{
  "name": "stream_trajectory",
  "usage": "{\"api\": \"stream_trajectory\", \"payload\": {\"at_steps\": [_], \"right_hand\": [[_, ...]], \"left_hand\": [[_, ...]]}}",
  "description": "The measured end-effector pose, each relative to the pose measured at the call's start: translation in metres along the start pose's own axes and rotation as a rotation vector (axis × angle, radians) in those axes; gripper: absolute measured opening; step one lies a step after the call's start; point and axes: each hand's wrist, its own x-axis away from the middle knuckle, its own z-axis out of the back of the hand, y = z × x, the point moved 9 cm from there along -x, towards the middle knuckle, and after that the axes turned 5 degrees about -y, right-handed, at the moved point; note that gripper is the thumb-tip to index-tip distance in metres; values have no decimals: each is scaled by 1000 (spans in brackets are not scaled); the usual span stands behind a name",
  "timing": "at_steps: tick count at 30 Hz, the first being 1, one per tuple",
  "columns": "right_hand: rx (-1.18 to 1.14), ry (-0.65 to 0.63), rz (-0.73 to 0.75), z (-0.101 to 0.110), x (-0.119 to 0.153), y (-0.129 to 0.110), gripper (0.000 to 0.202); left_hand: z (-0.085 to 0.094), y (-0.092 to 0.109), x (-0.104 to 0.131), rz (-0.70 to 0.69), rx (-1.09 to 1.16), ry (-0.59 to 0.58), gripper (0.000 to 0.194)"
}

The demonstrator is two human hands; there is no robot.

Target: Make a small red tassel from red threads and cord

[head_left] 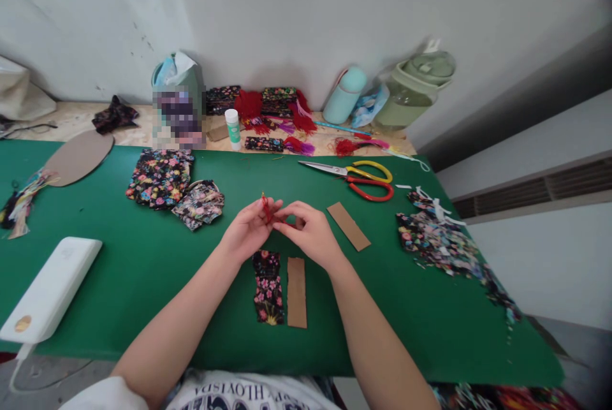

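Above the green mat [220, 308], my left hand [251, 225] and my right hand [308, 228] meet, both closed on a small bundle of red thread [266, 207]. The left fingers pinch it upright, and the right fingertips grip the thread beside them; how it is looped or knotted is too small to tell. Just below the hands lies a strip of black floral fabric [268, 289]. Beside it is a brown cardboard strip [297, 293], and another cardboard strip [349, 226] rests slantwise right of my right hand.
Scissors [363, 174] with yellow and red handles lie beyond my right hand. Fabric scraps [440, 238] are heaped at right. Folded floral cloth [160, 177], a glue stick [233, 129], a bottle [345, 94], a jug [414, 88] and a white power bank [52, 289] stand or lie around.
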Motion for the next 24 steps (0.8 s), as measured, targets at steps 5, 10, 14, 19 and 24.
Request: {"api": "stream_trajectory", "payload": {"at_steps": [5,10,14,19,24], "right_hand": [[18,20,29,0,-1,-1,9],[59,37,43,0,-1,-3,11],[79,32,50,-1,0,-5,10],[106,24,56,-2,0,-5,11],[140,23,53,-4,0,-3,10]], "left_hand": [[1,-2,0,24,43,7,13],[1,-4,0,31,37,-1,13],[1,-3,0,27,31,-10,12],[1,-4,0,33,30,-6,11],[0,-3,-1,12,-12,-8,8]]}}
